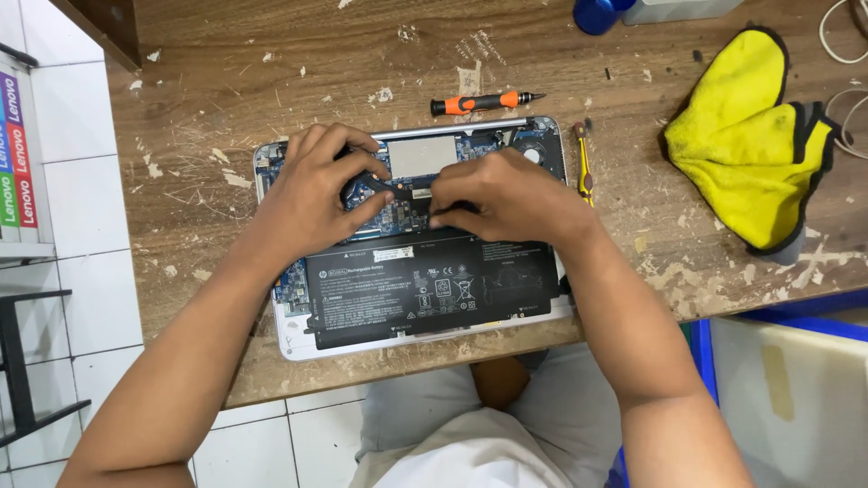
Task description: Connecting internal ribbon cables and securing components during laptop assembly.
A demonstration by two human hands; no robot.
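An opened silver laptop [298,339] lies bottom-up on the worn wooden table, showing its blue circuit board and a large black battery [425,289]. My left hand [312,194] rests over the board's left part, its fingers curled on a thin black strip [384,187] that crosses the board. From the right, my right hand [506,194] pinches the same strip near the board's middle. Both hands hide much of the board beneath them.
An orange-and-black screwdriver [484,102] lies just behind the laptop. A yellow-handled tool [584,167] lies along its right edge. A yellow cloth [755,145] sits at the right, a blue round object [599,14] at the back. White tiled floor lies left of the table.
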